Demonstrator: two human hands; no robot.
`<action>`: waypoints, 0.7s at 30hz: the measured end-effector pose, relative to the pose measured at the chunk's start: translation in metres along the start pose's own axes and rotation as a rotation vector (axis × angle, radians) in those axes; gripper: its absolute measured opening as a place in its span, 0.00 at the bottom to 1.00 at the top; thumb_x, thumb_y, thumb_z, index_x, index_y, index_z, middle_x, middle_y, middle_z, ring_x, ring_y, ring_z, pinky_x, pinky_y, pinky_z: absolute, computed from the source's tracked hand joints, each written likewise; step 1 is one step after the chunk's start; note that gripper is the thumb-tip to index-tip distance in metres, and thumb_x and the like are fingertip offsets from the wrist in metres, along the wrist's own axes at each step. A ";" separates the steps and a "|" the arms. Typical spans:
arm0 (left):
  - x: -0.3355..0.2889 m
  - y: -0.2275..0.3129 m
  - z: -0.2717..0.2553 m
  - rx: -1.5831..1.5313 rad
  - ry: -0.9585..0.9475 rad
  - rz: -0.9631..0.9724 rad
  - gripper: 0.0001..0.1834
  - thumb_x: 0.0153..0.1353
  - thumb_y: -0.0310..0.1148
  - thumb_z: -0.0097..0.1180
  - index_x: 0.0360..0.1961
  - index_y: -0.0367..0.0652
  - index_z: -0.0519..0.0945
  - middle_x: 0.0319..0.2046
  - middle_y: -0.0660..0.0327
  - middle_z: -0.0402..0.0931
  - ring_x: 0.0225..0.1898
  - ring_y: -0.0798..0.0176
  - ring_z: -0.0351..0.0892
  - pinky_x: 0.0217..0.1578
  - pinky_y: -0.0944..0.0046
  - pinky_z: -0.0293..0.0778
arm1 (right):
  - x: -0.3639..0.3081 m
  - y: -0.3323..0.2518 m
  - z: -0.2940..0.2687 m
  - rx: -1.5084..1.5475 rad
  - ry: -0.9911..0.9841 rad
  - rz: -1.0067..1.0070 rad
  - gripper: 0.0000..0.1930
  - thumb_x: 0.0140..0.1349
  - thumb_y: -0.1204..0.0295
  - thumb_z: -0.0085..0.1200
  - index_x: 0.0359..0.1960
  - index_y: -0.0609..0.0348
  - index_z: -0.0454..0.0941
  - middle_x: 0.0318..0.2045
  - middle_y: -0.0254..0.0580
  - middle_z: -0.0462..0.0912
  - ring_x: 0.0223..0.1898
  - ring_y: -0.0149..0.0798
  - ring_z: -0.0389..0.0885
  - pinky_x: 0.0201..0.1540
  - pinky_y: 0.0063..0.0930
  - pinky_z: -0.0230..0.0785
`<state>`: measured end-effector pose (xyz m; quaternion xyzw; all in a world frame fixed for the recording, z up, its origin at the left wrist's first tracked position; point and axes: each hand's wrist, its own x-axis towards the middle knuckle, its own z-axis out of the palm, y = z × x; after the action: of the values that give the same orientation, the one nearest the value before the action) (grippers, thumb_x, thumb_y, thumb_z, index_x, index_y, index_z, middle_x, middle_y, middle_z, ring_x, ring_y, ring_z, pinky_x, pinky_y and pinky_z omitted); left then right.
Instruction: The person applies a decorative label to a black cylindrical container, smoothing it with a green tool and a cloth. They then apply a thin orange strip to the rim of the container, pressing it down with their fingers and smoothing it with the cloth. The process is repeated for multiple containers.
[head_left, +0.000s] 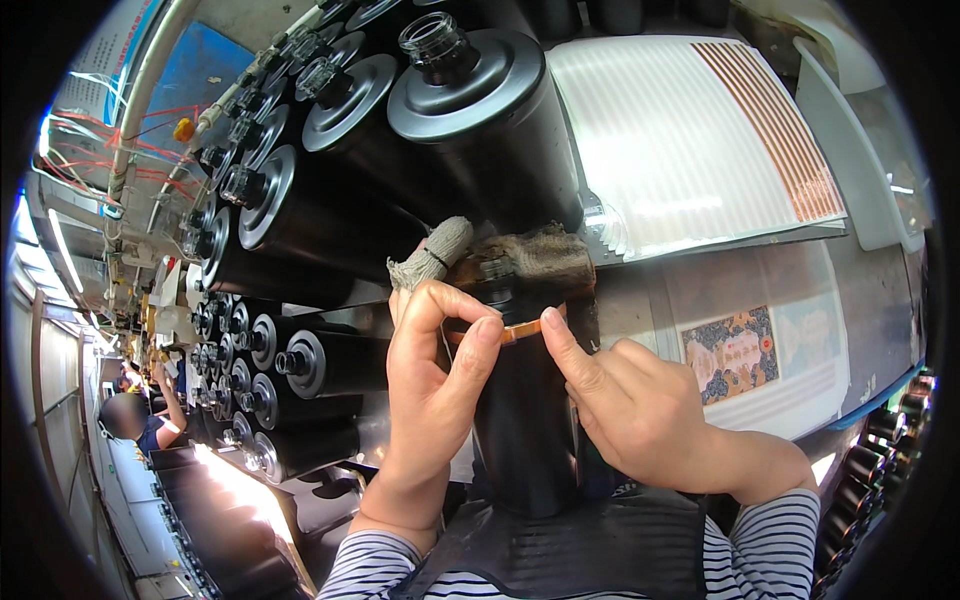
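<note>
A black bottle point(525, 430) lies between my hands, its narrow neck point(497, 285) pointing away from me, towards a worn, fabric-wrapped block point(545, 262). Across the bottle's shoulder runs a thin copper-coloured strip point(515, 331). My left hand point(430, 365) pinches the strip's left part between thumb and forefinger. A grey knitted finger cover point(440, 250) with a dark band sits on one raised left finger. The forefinger of my right hand point(640, 405) meets the strip's right end, with the other fingers curled in. Whether the right thumb grips the strip is hidden.
Many black bottles with clear threaded necks point(435, 45) stand at the left and back. At right lie stacked white sheets point(640, 130) bearing copper strips point(765, 130), and a clear sheet with a patterned label point(730, 355). Another person point(165, 425) works far left.
</note>
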<state>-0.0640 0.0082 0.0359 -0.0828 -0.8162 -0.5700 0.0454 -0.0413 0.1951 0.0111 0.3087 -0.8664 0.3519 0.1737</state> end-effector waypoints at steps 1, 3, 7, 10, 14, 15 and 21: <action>0.000 -0.002 0.000 0.038 -0.001 0.015 0.05 0.64 0.29 0.50 0.34 0.38 0.73 0.31 0.67 0.67 0.33 0.77 0.64 0.37 0.76 0.61 | 0.000 0.000 0.000 0.002 0.000 0.000 0.33 0.43 0.84 0.56 0.58 0.71 0.67 0.16 0.35 0.68 0.18 0.33 0.66 0.18 0.26 0.61; 0.001 -0.006 -0.002 0.113 -0.002 0.045 0.07 0.65 0.31 0.50 0.34 0.38 0.73 0.33 0.65 0.68 0.34 0.76 0.64 0.37 0.76 0.61 | 0.000 0.000 0.001 0.012 0.004 0.001 0.34 0.43 0.84 0.56 0.58 0.71 0.67 0.16 0.35 0.67 0.18 0.33 0.66 0.18 0.26 0.61; 0.006 -0.007 -0.015 -0.082 -0.102 0.037 0.08 0.62 0.31 0.54 0.36 0.36 0.72 0.52 0.54 0.68 0.38 0.75 0.65 0.40 0.75 0.62 | -0.001 0.002 0.000 0.006 -0.021 0.000 0.34 0.43 0.84 0.56 0.59 0.72 0.67 0.16 0.35 0.67 0.18 0.33 0.66 0.18 0.26 0.61; 0.003 0.002 -0.010 0.015 -0.096 -0.030 0.09 0.55 0.29 0.58 0.35 0.37 0.73 0.55 0.52 0.67 0.44 0.69 0.62 0.45 0.70 0.58 | -0.001 0.001 0.001 0.012 -0.007 0.000 0.34 0.43 0.84 0.56 0.59 0.72 0.66 0.16 0.35 0.68 0.18 0.34 0.66 0.18 0.26 0.61; 0.005 0.004 -0.004 -0.006 -0.033 -0.026 0.11 0.50 0.30 0.63 0.33 0.39 0.76 0.53 0.51 0.71 0.60 0.54 0.57 0.60 0.57 0.50 | -0.001 0.002 0.002 0.023 0.000 -0.007 0.35 0.42 0.85 0.56 0.59 0.72 0.66 0.16 0.35 0.68 0.18 0.33 0.67 0.18 0.26 0.61; 0.005 0.003 -0.004 -0.021 -0.027 -0.028 0.11 0.49 0.30 0.64 0.33 0.40 0.77 0.52 0.51 0.71 0.63 0.52 0.57 0.62 0.55 0.49 | -0.001 0.002 0.003 0.030 -0.004 -0.007 0.35 0.42 0.85 0.56 0.59 0.72 0.66 0.16 0.35 0.68 0.18 0.33 0.67 0.18 0.26 0.61; 0.007 0.007 -0.018 -0.105 -0.131 -0.117 0.07 0.55 0.29 0.58 0.36 0.40 0.79 0.58 0.50 0.67 0.63 0.55 0.55 0.62 0.58 0.47 | -0.002 0.002 0.001 0.023 -0.030 0.007 0.35 0.42 0.85 0.56 0.59 0.72 0.66 0.16 0.35 0.68 0.18 0.33 0.67 0.18 0.26 0.61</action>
<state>-0.0698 -0.0062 0.0500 -0.0745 -0.7898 -0.6071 -0.0458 -0.0409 0.1963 0.0086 0.3131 -0.8658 0.3579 0.1557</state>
